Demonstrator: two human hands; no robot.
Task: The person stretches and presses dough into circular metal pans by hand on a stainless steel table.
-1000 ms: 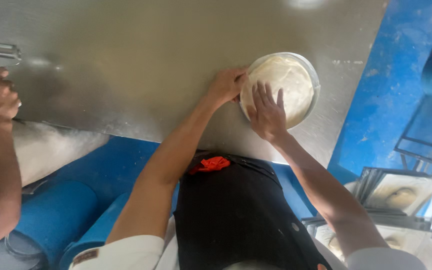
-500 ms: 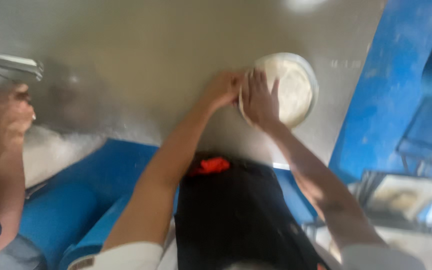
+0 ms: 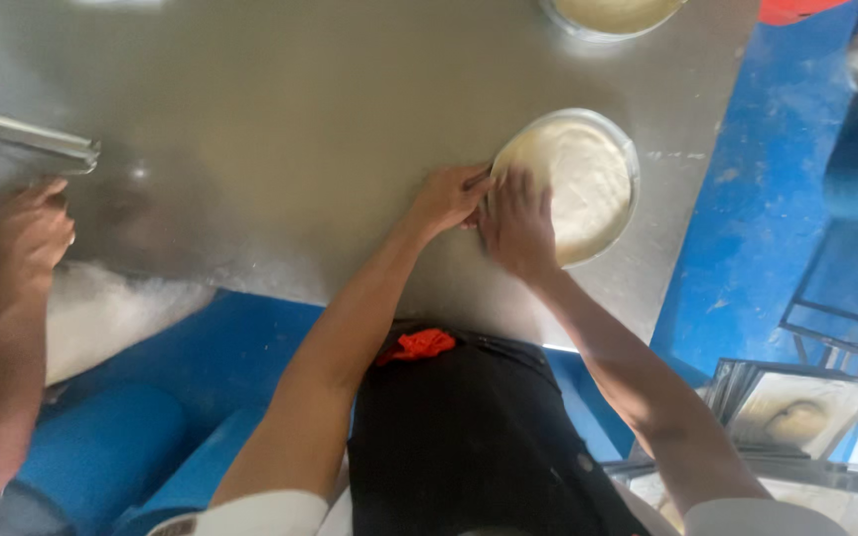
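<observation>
Both hands are down at the round metal pan (image 3: pixel 630 164) on the steel worktop (image 3: pixel 280 109) — it sits toward the right side, near the worktop's edge, filled with a flat disc of pale dough (image 3: pixel 578 184). The right hand (image 3: pixel 518 223) lies spread, fingers fanned open, palm pressing flat on the near-left part of the dough; it grips nothing. The left hand (image 3: pixel 446 196) is just beside it, touching it at the pan's left rim, fingers curled loosely against the edge — whether it pinches the rim or only rests there, I cannot tell.

Further up the worktop, a second pan of dough (image 3: pixel 613 15) pokes in at the top edge, well apart from the first. Over on the far left, another person's hand (image 3: pixel 27 233) is half closed just below a folded strip of shiny metal (image 3: pixel 44 145), with a drift of white flour (image 3: pixel 116 308) at the worktop's near edge. Lower right — a wire rack (image 3: pixel 846 397) holding trays, one with a lump of dough.
</observation>
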